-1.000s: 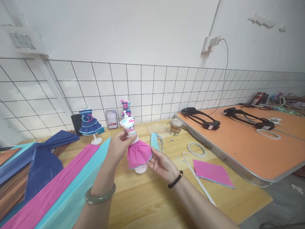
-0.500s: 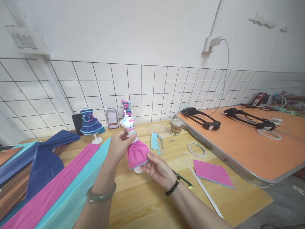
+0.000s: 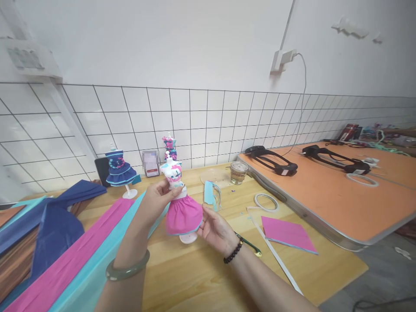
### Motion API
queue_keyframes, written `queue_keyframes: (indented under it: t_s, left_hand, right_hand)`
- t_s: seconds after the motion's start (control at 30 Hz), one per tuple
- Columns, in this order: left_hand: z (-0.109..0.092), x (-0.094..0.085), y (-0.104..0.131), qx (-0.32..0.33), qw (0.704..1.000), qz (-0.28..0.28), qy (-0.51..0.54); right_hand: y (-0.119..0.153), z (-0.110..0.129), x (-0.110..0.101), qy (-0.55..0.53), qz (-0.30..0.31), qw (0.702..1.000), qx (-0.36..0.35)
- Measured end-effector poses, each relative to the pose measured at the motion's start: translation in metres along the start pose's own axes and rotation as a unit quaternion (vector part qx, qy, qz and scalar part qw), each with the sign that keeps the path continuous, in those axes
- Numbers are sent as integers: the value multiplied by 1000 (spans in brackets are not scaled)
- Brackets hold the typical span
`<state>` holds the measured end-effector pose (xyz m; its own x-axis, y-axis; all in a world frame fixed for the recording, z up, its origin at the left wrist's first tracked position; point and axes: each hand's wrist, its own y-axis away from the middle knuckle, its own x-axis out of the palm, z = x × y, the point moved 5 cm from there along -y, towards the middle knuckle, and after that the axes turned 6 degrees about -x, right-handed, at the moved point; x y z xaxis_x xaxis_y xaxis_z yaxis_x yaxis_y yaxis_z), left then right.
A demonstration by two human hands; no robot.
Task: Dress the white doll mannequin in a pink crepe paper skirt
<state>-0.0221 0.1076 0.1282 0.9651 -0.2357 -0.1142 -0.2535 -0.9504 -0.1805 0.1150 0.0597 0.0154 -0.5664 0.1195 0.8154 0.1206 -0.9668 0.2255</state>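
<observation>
In the head view a small white dress form (image 3: 172,170) with pink and blue patches wears a gathered pink doll skirt (image 3: 185,215) edged in light blue. My left hand (image 3: 159,200) is closed around its waist, thumb in front. At the skirt's right side my right hand (image 3: 216,227) has its thumb by the cloth and its fingertips partly hidden behind the hem. Below the hem shows the round white base (image 3: 188,238). Behind stand a dress form in a tiered navy dress (image 3: 121,169) and another in pink and blue (image 3: 169,146).
Fabric strips in pink (image 3: 74,251), turquoise and navy (image 3: 58,221) cover the left side. To the right lie a tape roll (image 3: 266,202), a pink cloth piece (image 3: 289,234), green-handled thread snips (image 3: 250,245) and a glass (image 3: 238,172). Black headsets (image 3: 273,162) rest on an orange board (image 3: 331,195).
The dress form has shifted slightly left and down within the view, and its skirt hangs wider. My right thumb has slid from the skirt's front to its right edge. The camera has turned slightly.
</observation>
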Motion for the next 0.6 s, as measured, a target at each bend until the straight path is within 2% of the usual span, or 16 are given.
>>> queue_keyframes:
  t_s: [0.2, 0.4, 0.6]
  left_hand:
    - [-3, 2, 3, 5, 1000, 26, 7]
    - [-6, 3, 2, 18, 1000, -13, 9]
    - [2, 5, -3, 21, 998, -47, 27]
  right_hand:
    - [0, -8, -6, -1, -7, 1000, 29]
    - [4, -5, -2, -10, 6, 1000, 27]
    - [5, -4, -2, -19, 3, 1000, 7]
